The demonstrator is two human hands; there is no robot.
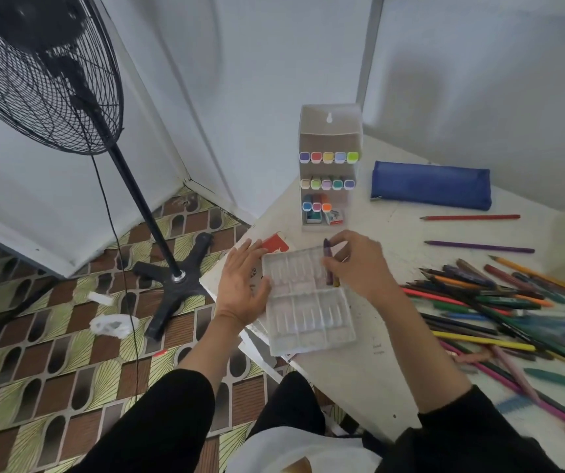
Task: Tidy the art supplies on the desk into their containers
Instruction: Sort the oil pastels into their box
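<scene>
Purple crayon (pixel 326 248) pinched in the right hand (pixel 359 264) over the clear tray (pixel 308 317), left hand (pixel 243 285) flat and open, steadying it. Barely started imo: pencil pile (pixel 499 302) sits loose.

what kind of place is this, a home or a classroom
Probably a home art corner: a white desk heaped with coloured pencils, a marker rack, and a standing fan on the patterned floor.
</scene>
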